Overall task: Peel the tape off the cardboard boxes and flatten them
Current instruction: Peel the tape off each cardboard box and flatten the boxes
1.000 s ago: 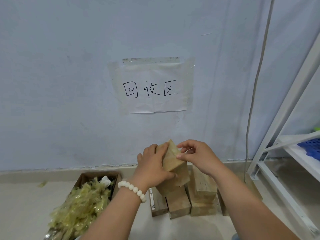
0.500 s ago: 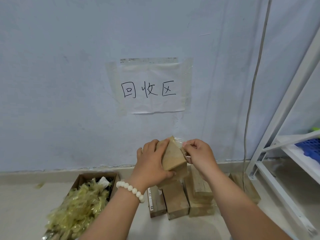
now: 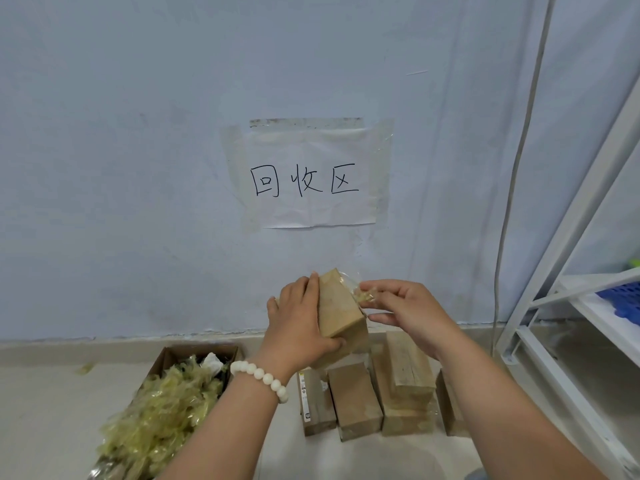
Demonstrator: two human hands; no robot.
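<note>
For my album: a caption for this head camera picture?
Left hand holds a cardboard box while right hand peels tape off it.

The right hand [image 3: 412, 313] has been drawn away from the top edge of the held cardboard box [image 3: 337, 306], where its fingertips were picking a second ago. A strip of clear tape [image 3: 364, 295] has been lifted off the top corner and is now pinched, bunched, just right of the box.

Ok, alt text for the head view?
A person's left hand grips a small cardboard box while the right hand pinches clear tape lifted from its top. Below, more boxes and a carton of crumpled tape sit on the floor.
</note>
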